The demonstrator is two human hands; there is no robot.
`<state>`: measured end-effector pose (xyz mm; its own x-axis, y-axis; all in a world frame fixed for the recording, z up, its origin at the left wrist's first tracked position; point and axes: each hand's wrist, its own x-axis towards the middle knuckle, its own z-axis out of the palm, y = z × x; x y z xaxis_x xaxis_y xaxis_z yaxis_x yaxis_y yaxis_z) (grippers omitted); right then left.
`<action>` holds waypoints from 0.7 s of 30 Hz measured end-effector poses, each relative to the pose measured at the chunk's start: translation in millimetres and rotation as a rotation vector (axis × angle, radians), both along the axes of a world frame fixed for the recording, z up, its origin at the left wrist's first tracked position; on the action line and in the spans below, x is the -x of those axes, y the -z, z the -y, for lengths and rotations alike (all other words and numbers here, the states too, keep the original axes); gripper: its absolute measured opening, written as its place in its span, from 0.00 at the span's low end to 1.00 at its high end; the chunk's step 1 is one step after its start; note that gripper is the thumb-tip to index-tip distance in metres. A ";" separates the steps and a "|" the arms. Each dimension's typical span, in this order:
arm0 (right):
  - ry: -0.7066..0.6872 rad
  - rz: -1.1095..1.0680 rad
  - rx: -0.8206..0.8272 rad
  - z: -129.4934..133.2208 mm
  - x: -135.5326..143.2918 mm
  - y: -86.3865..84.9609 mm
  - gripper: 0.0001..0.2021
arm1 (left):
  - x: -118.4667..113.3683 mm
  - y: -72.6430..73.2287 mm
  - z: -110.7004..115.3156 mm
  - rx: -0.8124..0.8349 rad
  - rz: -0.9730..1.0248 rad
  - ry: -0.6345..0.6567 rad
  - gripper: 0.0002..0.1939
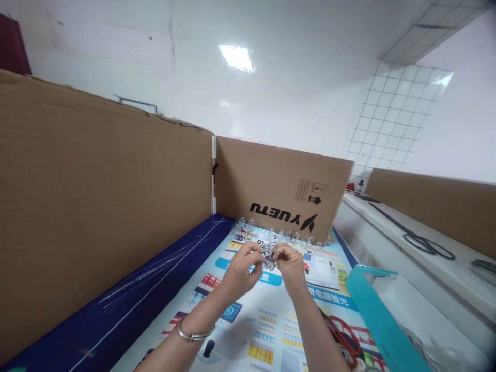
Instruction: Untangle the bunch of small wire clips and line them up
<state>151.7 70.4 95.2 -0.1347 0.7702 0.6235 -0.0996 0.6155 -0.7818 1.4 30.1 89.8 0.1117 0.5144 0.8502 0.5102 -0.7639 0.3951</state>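
My left hand (243, 266) and my right hand (291, 264) meet over the middle of the printed sheet (248, 320). Between them is a small, shiny silver cluster (269, 255) that looks like twisted wire with clear beads; its exact kind is too fine to make out. The left fingers pinch it from one side, the right fingers from the other. Similar glittering clusters (279, 235) lie in a row at the sheet's far edge. Thin silver wires (151, 271) are spread over the dark blue strip to the left.
Cardboard panels (101, 206) stand along the left and at the back (248, 181). Red-handled scissors (343, 336) lie beside my right forearm. A teal-edged box (387, 320) holds silver strands at the right. Black scissors (426, 244) rest on the white ledge (391, 222).
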 end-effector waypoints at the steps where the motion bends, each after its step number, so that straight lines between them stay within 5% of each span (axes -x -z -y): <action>1: -0.002 -0.005 0.004 0.3 0.2 -0.2 0.12 | 0.7 0.6 -0.1 -0.004 0.013 0.000 0.11; 21: -0.047 -0.095 0.056 0.8 -3.7 1.6 0.09 | 28.1 -8.1 -7.9 0.128 0.219 0.087 0.08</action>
